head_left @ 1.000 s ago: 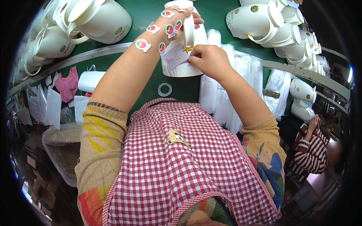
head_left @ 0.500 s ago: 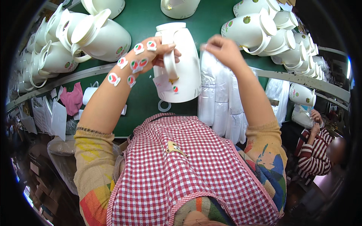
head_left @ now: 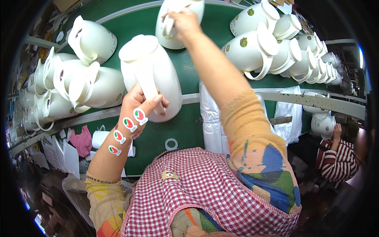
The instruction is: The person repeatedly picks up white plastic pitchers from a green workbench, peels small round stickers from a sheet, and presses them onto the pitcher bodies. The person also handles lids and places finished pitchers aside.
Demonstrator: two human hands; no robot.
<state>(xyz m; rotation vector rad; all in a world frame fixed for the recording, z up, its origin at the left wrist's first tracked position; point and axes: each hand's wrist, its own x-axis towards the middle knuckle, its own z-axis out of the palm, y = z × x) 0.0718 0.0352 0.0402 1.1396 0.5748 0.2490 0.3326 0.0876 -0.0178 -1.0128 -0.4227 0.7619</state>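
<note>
Since the earlier frame the left hand is now gripping the white plastic jug by its handle, lying out on the green surface, while the right hand is reaching far forward, closing on the handle of a second white jug. That far jug is being cut off by the top edge, its handle hidden under the fingers. Four red-and-green oval stickers are sitting along the left wrist, and one clear ring is lying near the apron.
</note>
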